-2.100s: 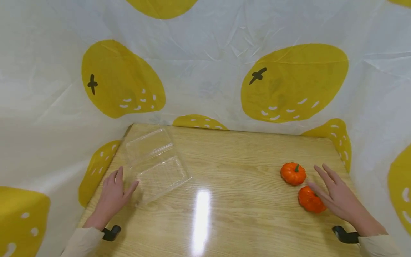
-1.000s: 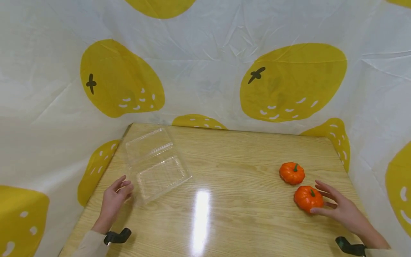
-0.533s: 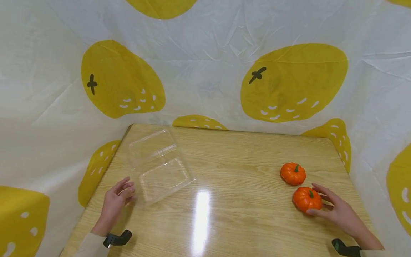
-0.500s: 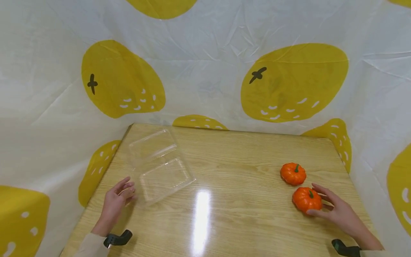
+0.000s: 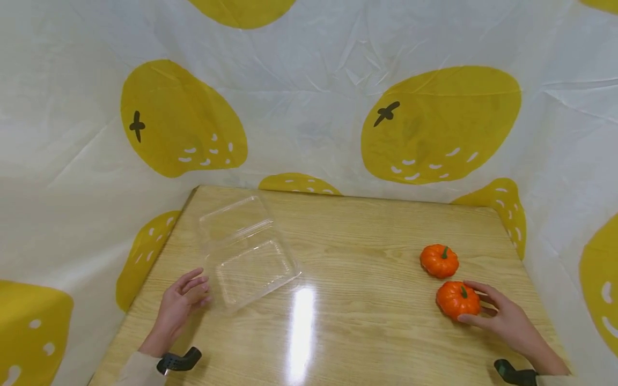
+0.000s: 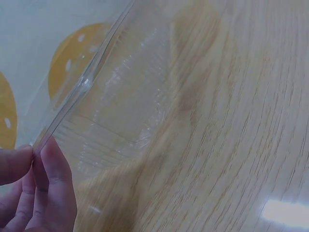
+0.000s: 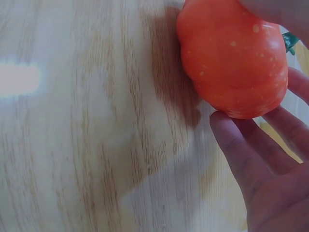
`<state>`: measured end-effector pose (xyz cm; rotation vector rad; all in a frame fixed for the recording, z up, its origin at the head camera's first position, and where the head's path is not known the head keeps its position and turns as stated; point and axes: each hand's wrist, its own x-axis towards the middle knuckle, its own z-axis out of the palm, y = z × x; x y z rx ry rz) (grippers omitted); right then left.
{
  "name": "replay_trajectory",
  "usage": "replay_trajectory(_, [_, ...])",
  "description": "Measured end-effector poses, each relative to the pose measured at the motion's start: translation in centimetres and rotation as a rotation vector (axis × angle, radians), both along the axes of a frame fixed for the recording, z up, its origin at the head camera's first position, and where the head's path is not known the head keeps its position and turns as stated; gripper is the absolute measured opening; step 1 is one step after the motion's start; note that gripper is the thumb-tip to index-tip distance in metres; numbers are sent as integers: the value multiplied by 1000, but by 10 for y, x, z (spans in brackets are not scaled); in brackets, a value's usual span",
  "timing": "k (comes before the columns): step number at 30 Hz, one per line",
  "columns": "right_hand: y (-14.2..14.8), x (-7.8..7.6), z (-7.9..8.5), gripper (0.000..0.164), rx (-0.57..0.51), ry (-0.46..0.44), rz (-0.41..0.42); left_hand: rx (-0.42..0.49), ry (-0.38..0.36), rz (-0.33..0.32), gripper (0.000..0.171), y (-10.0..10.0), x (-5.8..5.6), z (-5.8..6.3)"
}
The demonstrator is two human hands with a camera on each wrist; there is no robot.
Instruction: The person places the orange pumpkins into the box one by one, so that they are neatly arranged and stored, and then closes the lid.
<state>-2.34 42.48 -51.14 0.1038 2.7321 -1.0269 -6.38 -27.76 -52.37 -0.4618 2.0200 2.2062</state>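
A clear plastic clamshell container (image 5: 255,271) lies opened flat on the left part of the table, slightly tilted up in the left wrist view. My left hand (image 5: 178,305) pinches its edge between thumb and fingers; the rim (image 6: 77,94) runs up from the fingertips. On the right, my right hand (image 5: 507,321) holds the nearer small orange pumpkin (image 5: 457,300), thumb on the near side and fingers around the far side. Its green stem (image 7: 289,42) shows in the right wrist view. A second orange pumpkin (image 5: 439,261) sits just behind it.
The wooden table (image 5: 357,257) carries a bright light reflection in front. A white cloth (image 5: 309,107) printed with big yellow fruits rises along the back and both sides. Black straps with cameras (image 5: 181,360) sit on both wrists.
Both hands have closed in: the left took the container's edge and drew it slightly right, the right took the nearer pumpkin and shifted it slightly left. The rear pumpkin stays put.
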Motion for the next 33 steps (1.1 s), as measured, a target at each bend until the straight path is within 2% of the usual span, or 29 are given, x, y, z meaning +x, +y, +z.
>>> replay_trajectory(4, [-1,0,0,86,4,9,-7,44,-15,-14,35,1,1,-1])
replay_trajectory(8, [-3,-1,1,85,-2,15,-1,72,-37,-44,34,2,1,-2])
replay_trajectory(13, [-6,-1,1,81,-9,59,3,104,-20,-94,32,4,0,-4])
replay_trajectory(20, [-13,-4,6,76,-52,153,17,95,-54,-163,34,9,-3,-4])
replay_trajectory(28, [-21,-5,16,78,-34,125,16,100,-90,-188,37,16,-4,-5])
replay_trajectory(33, [-27,-7,22,78,-42,148,17,85,-115,-197,42,20,-6,-6])
